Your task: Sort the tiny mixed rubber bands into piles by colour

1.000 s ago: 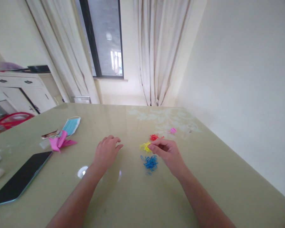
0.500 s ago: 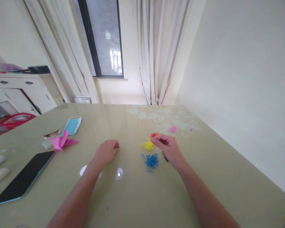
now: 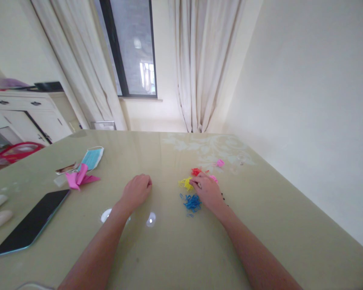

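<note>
While blue bands (image 3: 192, 202) lay nearest, I kept my right hand (image 3: 210, 194) pinched together at the right edge of the yellow bands (image 3: 186, 183), any catch indiscernible; my left hand (image 3: 136, 190) curled, contents hidden. Beyond, a pink clump (image 3: 213, 178) showed, concealed half a second earlier.

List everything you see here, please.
Table: one, greenish, foreground
Blue pile: one, blue, nearest
Yellow pile: one, yellow, behind blue
Red pile: one, red, behind yellow
Pink clusters: two, pink, right
Black bits: few, black, right
Mask: one, blue, rear left
Folded item: one, pink, by mask
Slab: one, black, left
Pale objects: two, whitish, left edge
Window: one, dark-framed, rear
Curtains: two, cream, beside window
Cabinet: one, white, far left
Red object: one, red, far left
Left hand: one, left of piles
Right hand: one, at piles
</note>
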The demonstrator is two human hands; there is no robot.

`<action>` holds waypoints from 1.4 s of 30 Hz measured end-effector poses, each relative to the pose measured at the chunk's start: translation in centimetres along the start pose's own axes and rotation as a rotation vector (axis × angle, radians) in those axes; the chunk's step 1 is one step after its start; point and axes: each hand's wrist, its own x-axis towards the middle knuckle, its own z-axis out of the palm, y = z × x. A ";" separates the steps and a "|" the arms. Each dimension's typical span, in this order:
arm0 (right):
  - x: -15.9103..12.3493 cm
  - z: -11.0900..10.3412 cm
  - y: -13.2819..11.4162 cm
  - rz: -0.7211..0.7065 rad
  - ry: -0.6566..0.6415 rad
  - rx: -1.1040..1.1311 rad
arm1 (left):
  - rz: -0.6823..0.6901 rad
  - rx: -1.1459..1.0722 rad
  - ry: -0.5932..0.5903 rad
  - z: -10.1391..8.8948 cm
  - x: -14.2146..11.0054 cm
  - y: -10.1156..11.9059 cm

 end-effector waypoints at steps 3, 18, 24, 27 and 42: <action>-0.1 -0.2 -0.1 -0.012 0.053 0.054 | 0.047 0.069 0.029 0.4 0.0 -0.1; -0.5 -0.5 -1.2 -0.036 0.101 0.227 | 0.164 -0.191 0.227 -0.2 0.1 2.1; -1.0 -0.4 -3.0 -0.066 0.048 0.480 | 0.381 -0.774 0.162 0.1 -1.0 5.6; -1.1 -0.5 -3.3 -0.083 0.048 0.506 | 0.416 -0.890 0.107 0.5 -1.5 6.5; -0.9 -3.9 -2.0 0.153 0.099 0.986 | 0.433 -0.477 -0.017 1.9 -1.2 5.7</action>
